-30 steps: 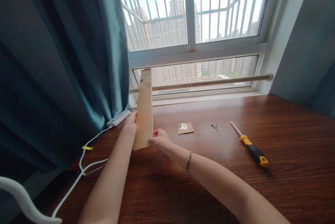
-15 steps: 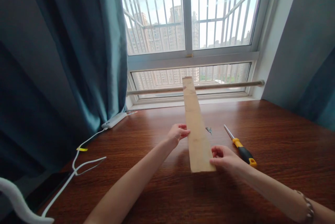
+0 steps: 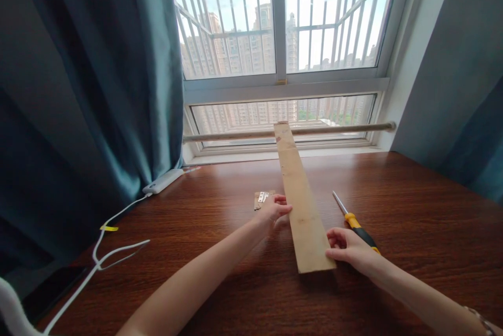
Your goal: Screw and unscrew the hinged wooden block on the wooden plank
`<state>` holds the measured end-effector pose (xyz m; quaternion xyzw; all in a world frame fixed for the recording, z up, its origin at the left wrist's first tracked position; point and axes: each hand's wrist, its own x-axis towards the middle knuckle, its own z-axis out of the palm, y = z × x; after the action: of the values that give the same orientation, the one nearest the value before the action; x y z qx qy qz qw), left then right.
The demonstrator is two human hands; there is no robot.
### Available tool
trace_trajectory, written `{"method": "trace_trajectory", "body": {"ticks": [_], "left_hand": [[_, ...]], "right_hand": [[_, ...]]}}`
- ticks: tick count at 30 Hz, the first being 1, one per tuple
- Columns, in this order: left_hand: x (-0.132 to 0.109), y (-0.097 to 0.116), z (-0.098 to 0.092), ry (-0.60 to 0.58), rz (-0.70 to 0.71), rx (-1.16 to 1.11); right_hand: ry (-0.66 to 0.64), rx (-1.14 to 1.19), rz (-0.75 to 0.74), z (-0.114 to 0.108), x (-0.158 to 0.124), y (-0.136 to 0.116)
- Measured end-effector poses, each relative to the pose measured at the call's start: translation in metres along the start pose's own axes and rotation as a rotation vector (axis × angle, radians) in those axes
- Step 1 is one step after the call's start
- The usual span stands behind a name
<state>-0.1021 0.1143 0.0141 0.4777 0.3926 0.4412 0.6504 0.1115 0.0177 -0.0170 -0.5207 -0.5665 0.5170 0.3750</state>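
Observation:
A long, narrow wooden board (image 3: 301, 194) stretches away from me over the brown table, its far end in front of the window. My left hand (image 3: 276, 209) grips its left edge, fingertips on the wood. Nearer to me, my right hand (image 3: 346, 247) pinches the right edge close to the near end. Just beyond my left wrist lies a small brown piece (image 3: 257, 202) with white or silvery metal plates (image 3: 263, 197) on it, partly hidden by the hand. A screwdriver (image 3: 359, 227) with a yellow and black handle rests right of the board, partly behind my right hand.
On the left, a white power strip (image 3: 163, 181) and white cable (image 3: 96, 252) lie along the table (image 3: 220, 210) beside a blue curtain (image 3: 157, 89). A horizontal rail (image 3: 338, 129) crosses before the window at the back.
Both hands have shifted the board's near end right and toward me. The brown piece with metal plates now shows on its left; the small screws on its right are now hidden.

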Motion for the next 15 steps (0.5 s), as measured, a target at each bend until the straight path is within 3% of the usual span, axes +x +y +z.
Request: {"method": "trace_trajectory", "body": {"ticks": [8, 15], "left_hand": [[0.0, 0.005, 0.005, -0.02, -0.067, -0.03], [0.004, -0.006, -0.001, 0.0, -0.081, -0.05]], "right_hand": [[-0.029, 0.008, 0.035, 0.002, 0.003, 0.002], [-0.059, -0.268, 0.034, -0.001, -0.007, -0.018]]}}
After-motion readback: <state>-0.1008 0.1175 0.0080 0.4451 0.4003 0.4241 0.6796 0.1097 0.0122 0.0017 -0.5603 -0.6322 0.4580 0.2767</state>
